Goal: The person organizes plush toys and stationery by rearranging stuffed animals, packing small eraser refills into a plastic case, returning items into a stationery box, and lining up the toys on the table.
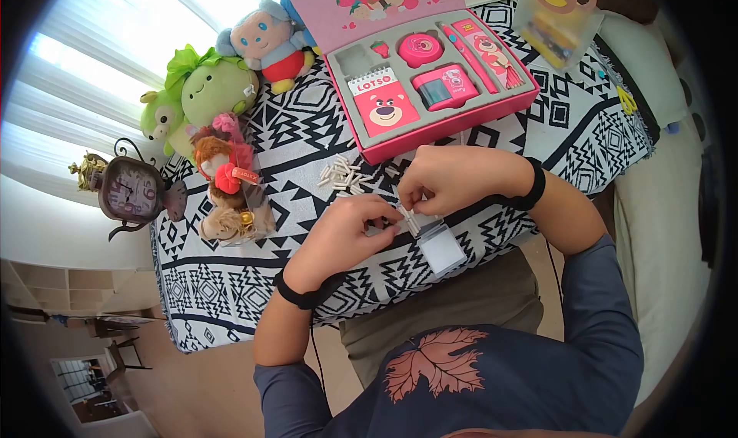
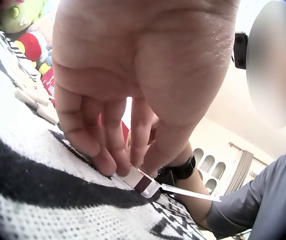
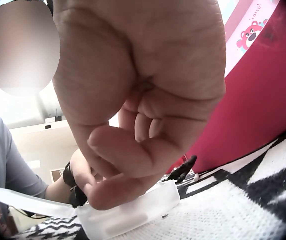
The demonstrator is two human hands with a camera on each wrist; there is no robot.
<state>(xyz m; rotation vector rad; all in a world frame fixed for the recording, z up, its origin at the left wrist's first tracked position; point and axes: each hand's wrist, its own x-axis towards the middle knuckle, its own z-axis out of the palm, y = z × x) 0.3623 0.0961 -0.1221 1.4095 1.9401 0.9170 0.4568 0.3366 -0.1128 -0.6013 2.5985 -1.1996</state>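
A small clear box (image 1: pixel 412 221) with white sticks inside lies on the patterned cloth, its lid (image 1: pixel 443 252) folded open towards the person. The left hand (image 1: pixel 350 230) grips the box's left side with bent fingers; in the left wrist view the left hand (image 2: pixel 133 80) has its fingertips at the box's end (image 2: pixel 145 186). Over the box's far end, the right hand (image 1: pixel 453 178) pinches what looks like a white stick, mostly hidden. The right wrist view shows the right hand (image 3: pixel 138 100) with curled fingers above the box (image 3: pixel 153 205). Loose white sticks (image 1: pixel 342 175) lie beyond the left hand.
A pink gift box (image 1: pixel 453 124) with a notepad and stationery stands open behind the hands. Plush toys (image 1: pixel 211 92), bagged dolls (image 1: pixel 227 180) and a clock (image 1: pixel 131 188) are at the left. A clear pouch (image 1: pixel 555 34) and yellow scissors (image 1: pixel 626 100) lie at the back right.
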